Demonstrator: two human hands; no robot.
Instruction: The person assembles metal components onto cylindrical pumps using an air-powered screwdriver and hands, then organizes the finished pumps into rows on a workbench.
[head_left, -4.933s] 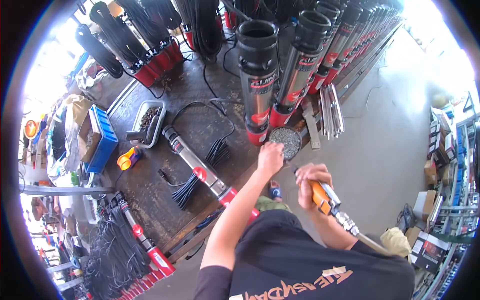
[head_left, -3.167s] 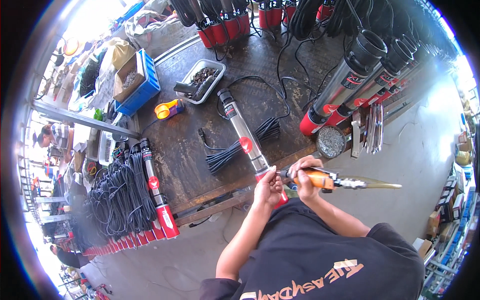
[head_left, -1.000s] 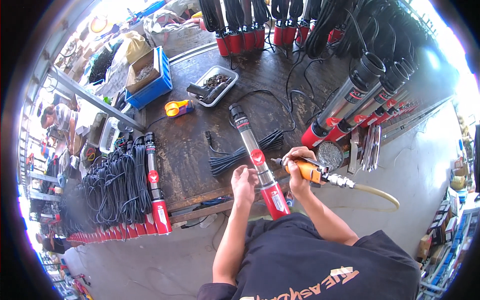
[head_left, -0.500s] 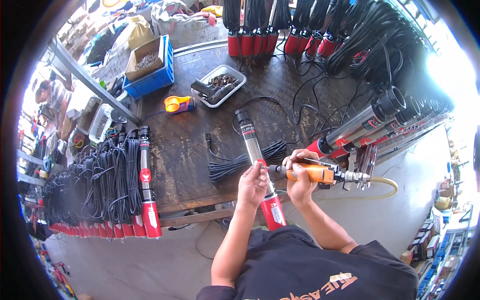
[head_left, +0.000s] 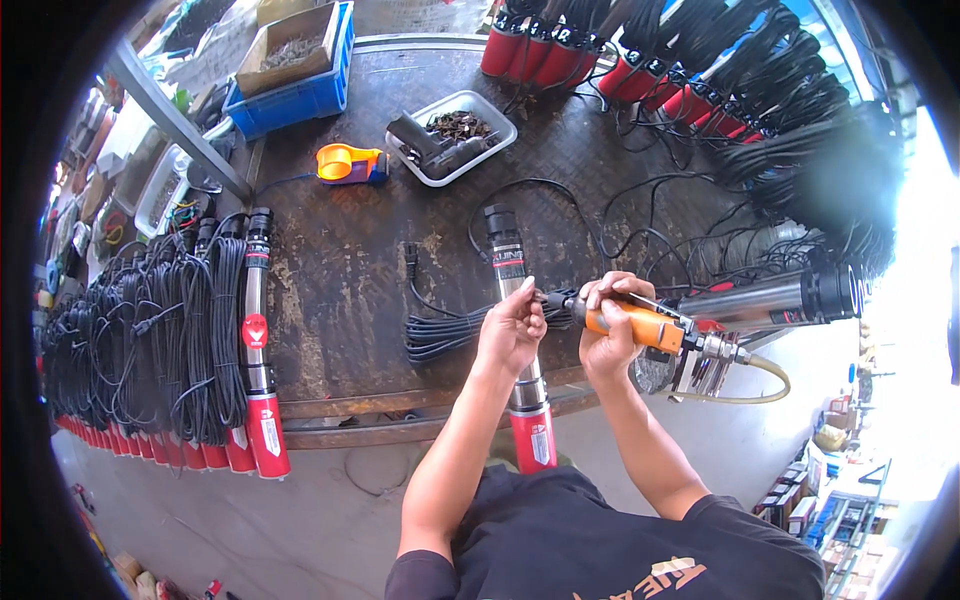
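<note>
My right hand (head_left: 612, 325) is wrapped round an orange air screwdriver (head_left: 643, 327), whose bit points left. My left hand (head_left: 513, 332) is closed in a pinch at the bit's tip; whatever lies between its fingertips is too small to make out. Under both hands, a pump (head_left: 510, 262) with a steel tube, black top and red lower end extends over the table's near edge toward my body. My left hand covers part of its tube. A bundle of black cable (head_left: 450, 335) lies across the table beside the pump, partly behind my hands.
A white tub (head_left: 488, 165) of small dark fasteners also holds a black pistol-shaped tool. Nearby are an orange and purple tape dispenser (head_left: 350, 165) and a blue crate (head_left: 290, 110). Cabled pumps line the left (head_left: 265, 430) and far right (head_left: 560, 55). A pale hose (head_left: 770, 385) trails from the screwdriver.
The view has shifted and turned, so the table's contents sit differently in it. My left fingertips stay at the screwdriver's bit, and my right hand keeps its grip.
</note>
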